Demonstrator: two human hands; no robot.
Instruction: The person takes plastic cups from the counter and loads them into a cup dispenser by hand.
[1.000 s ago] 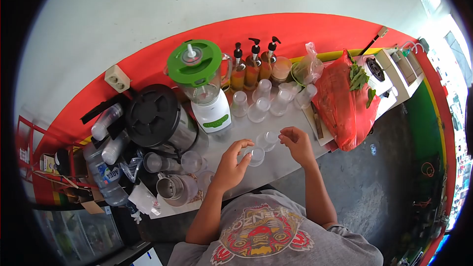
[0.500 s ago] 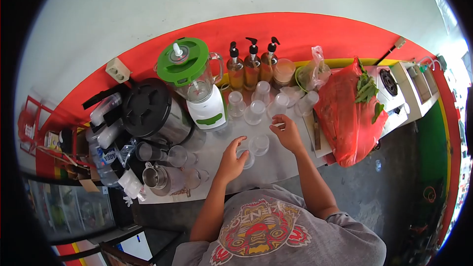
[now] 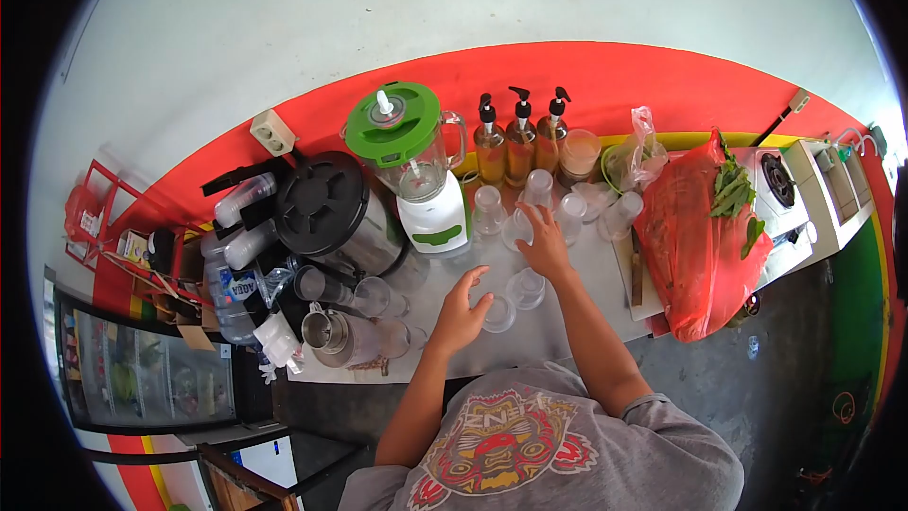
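My right hand reaches over the table with its fingers spread, beside a clear plastic cup. Its fingertips overlap the cup's edge in view; I cannot tell whether they press on it. My left hand hovers nearer to my body, thumb and fingers apart, holding nothing. Close to it stand two clear cups, the nearer cup and the farther cup. More clear cups stand behind my right hand: a left cup, a back cup, a right cup and an outer cup.
A green-lidded blender and pump bottles line the back. At left are a black-lidded container and a metal shaker. To the right lie a knife, a red plastic bag with leaves and a stove.
My right hand has moved forward to the cup, its fingers now more stretched out. My left hand stays near the two closer cups. The whole view has shifted slightly.
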